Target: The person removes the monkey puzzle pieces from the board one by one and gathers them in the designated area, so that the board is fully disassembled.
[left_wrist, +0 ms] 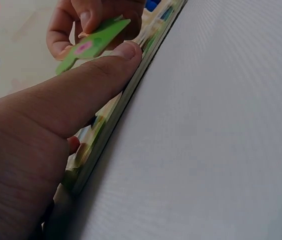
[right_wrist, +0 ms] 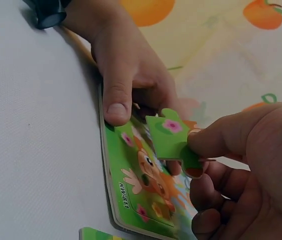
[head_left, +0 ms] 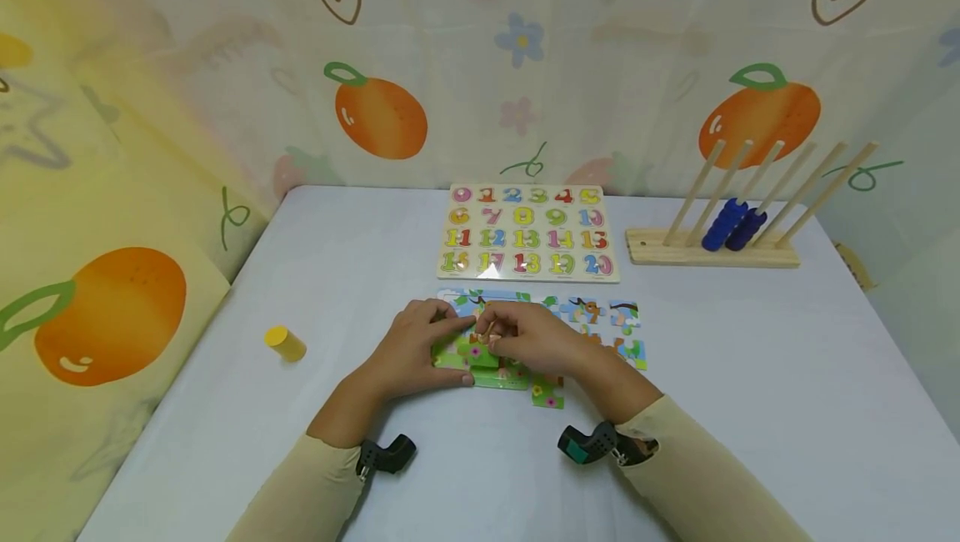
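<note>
My right hand [head_left: 532, 338] pinches a green jigsaw piece [right_wrist: 168, 135] with a pink flower, thumb on one face and curled fingers behind. The piece is tilted, just above the picture puzzle board [right_wrist: 113, 185]. In the left wrist view, the held piece [left_wrist: 93, 42] is just beyond my left thumb [left_wrist: 91, 80]. My left hand [head_left: 420, 346] rests at the board's left side, its straight thumb on the near edge and fingers reaching across. An orange cartoon animal shows on the board in the right wrist view. Both hands hide part of the puzzle in the head view.
Loose jigsaw pieces lie right of the board, one piece [head_left: 547, 393] close to its near corner. Behind is a number board [head_left: 527, 273]. A wooden peg stand [head_left: 645, 250] with blue beads [head_left: 723, 225] occupies the back right. A yellow cylinder [head_left: 285, 343] lies at left.
</note>
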Demonstrator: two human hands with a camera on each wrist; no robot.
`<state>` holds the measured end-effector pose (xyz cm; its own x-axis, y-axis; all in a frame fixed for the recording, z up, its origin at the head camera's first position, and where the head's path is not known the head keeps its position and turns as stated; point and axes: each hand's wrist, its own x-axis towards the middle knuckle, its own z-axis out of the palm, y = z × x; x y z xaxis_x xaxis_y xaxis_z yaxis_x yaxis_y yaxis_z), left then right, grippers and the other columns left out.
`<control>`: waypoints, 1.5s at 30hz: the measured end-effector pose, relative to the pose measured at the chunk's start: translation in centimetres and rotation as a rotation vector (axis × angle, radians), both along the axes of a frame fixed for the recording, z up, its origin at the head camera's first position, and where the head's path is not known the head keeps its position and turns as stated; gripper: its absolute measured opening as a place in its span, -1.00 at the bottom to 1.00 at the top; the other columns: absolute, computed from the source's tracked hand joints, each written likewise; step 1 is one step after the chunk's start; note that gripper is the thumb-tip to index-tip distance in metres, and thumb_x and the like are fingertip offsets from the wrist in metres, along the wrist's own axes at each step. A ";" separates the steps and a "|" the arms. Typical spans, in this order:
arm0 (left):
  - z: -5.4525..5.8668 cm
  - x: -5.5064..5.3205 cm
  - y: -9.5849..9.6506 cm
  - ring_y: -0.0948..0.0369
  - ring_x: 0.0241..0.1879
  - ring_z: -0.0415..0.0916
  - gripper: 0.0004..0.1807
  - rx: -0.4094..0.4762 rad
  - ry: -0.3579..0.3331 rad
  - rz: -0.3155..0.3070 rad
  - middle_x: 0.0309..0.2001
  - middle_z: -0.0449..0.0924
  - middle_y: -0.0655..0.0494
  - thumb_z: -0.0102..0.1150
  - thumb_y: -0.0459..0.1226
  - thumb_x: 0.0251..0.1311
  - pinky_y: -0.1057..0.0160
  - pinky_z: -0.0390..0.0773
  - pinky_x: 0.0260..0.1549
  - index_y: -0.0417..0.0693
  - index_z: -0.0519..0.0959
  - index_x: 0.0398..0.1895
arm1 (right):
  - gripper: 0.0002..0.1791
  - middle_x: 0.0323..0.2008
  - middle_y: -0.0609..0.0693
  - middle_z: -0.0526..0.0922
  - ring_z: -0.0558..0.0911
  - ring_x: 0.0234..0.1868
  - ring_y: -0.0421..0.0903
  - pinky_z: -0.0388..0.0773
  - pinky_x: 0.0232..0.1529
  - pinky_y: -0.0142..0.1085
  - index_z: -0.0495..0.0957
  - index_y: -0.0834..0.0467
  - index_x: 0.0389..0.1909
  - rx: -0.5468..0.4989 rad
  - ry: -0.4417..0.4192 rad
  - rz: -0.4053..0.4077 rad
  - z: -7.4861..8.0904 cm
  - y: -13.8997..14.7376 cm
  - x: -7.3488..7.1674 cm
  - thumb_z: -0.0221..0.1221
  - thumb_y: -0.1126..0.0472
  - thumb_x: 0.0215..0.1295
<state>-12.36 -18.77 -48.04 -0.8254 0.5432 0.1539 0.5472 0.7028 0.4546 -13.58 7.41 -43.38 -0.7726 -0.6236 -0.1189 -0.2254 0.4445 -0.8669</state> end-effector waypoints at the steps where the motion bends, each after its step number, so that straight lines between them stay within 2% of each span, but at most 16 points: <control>1: 0.0 0.0 0.0 0.06 0.21 0.34 -0.08 0.000 -0.001 0.000 0.15 0.46 0.15 0.64 0.24 -0.02 -0.05 0.34 0.16 0.19 0.61 0.45 | -0.82 -0.27 -0.09 0.63 0.55 -0.26 -0.10 0.48 -0.25 -0.26 0.65 -0.03 -0.02 -0.005 -0.001 0.000 0.1 0.1 0.0 0.23 0.30 0.50; 10: 0.2 -0.1 0.0 0.07 0.17 0.34 -0.07 -0.008 -0.002 0.000 0.14 0.46 0.14 0.64 0.24 -0.03 -0.02 0.34 0.14 0.17 0.61 0.45 | -0.80 -0.27 -0.07 0.62 0.55 -0.28 -0.10 0.49 -0.25 -0.28 0.67 0.04 0.01 -0.016 0.000 -0.013 0.3 1.0 0.3 0.23 0.32 0.47; 18: 0.0 -0.1 -0.1 0.07 0.17 0.33 -0.07 -0.013 0.002 0.005 0.14 0.46 0.16 0.64 0.26 -0.04 -0.03 0.33 0.15 0.21 0.61 0.45 | -0.81 -0.28 -0.06 0.63 0.56 -0.30 -0.10 0.49 -0.33 -0.29 0.68 -0.01 0.01 -0.022 -0.026 -0.040 0.2 2.5 0.8 0.26 0.29 0.48; 25: -0.1 0.0 -0.1 0.08 0.15 0.34 -0.07 -0.008 0.001 0.012 0.15 0.47 0.14 0.64 0.27 -0.05 -0.03 0.34 0.14 0.22 0.61 0.44 | -0.82 -0.25 -0.03 0.64 0.57 -0.25 -0.04 0.50 -0.26 -0.28 0.68 0.01 0.01 -0.030 -0.062 -0.068 0.1 4.1 1.1 0.27 0.28 0.48; 36: 0.2 0.1 0.1 0.07 0.17 0.32 -0.07 -0.010 -0.010 0.020 0.16 0.47 0.14 0.65 0.25 -0.05 -0.02 0.33 0.14 0.22 0.61 0.45 | -0.84 -0.27 -0.01 0.65 0.57 -0.22 0.01 0.47 -0.28 -0.30 0.69 0.10 -0.02 -0.066 -0.031 -0.090 0.0 6.7 1.4 0.29 0.32 0.46; 45: 0.1 0.0 0.3 0.09 0.17 0.32 -0.07 -0.015 -0.016 0.025 0.16 0.46 0.14 0.64 0.26 -0.04 -0.01 0.33 0.12 0.23 0.61 0.45 | -0.85 -0.26 0.00 0.63 0.57 -0.21 0.00 0.56 -0.37 -0.30 0.71 0.07 -0.03 -0.026 -0.037 -0.113 0.5 8.6 1.8 0.31 0.30 0.46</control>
<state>-12.34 -18.47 -47.90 -0.8412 0.5241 0.1328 0.5219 0.7229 0.4527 -11.76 16.00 -42.83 -0.8334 -0.5363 -0.1335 -0.1427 0.4422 -0.8855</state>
